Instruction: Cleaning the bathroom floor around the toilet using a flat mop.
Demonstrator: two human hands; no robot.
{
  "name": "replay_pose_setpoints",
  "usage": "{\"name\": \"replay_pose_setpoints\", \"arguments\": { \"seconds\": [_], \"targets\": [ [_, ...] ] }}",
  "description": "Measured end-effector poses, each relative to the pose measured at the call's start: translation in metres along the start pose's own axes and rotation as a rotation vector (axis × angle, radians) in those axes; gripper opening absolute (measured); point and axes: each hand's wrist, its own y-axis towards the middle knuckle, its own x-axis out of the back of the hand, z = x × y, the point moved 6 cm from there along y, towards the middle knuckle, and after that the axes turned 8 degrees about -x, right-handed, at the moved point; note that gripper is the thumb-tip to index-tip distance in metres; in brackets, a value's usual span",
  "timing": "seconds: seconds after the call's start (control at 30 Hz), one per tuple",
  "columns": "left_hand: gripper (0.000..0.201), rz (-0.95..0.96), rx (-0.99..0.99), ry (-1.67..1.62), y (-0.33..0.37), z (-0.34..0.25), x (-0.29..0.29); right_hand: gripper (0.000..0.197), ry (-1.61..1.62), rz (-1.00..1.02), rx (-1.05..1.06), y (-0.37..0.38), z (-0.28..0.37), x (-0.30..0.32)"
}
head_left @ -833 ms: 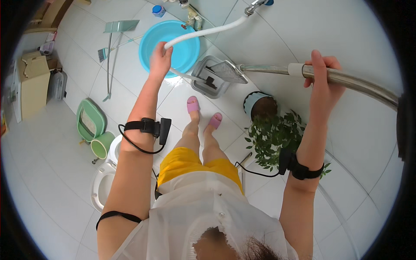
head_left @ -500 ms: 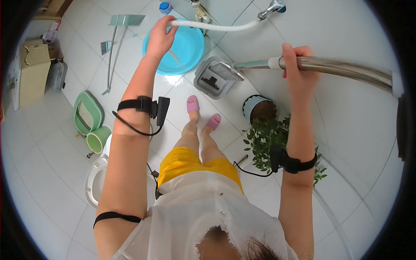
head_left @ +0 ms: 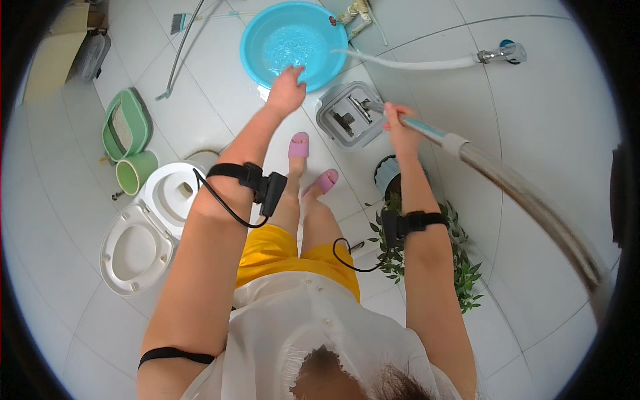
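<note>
Steel pole [head_left: 487, 167] gripped in the right hand [head_left: 403, 137], right of centre; left hand [head_left: 287, 93], empty and unclenched, upper centre, near the blue basin [head_left: 253, 50]; across its rim, white hose [head_left: 427, 65], unheld: could slip out and spill.

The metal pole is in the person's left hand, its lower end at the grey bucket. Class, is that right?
The side is wrong: the head view shows the metal pole in the right hand, its lower end at the grey bucket.
</note>
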Motion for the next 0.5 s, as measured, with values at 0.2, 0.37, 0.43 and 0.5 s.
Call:
{"name": "replay_pose_setpoints", "arguments": {
  "seconds": [0.2,0.37,0.43,0.5],
  "targets": [
    [0.049,0.358,0.351,-0.310,-0.070,-0.012,-0.099,0.028,-0.071,-0.147,0.338,-0.049,0.125,0.053],
    [0.079,0.358,0.438,-0.728,-0.086,-0.095,-0.157,0.029,-0.011,-0.267,0.441,-0.084,0.170,0.112],
    [0.084,0.194,0.405,-0.932,-0.081,-0.119,-0.161,0.031,0.101,-0.146,0.438,-0.093,0.195,0.116],
    [0.084,0.119,0.430,-0.956,-0.081,-0.143,-0.169,0.032,0.161,-0.114,0.453,-0.094,0.200,0.133]
  ]
}}
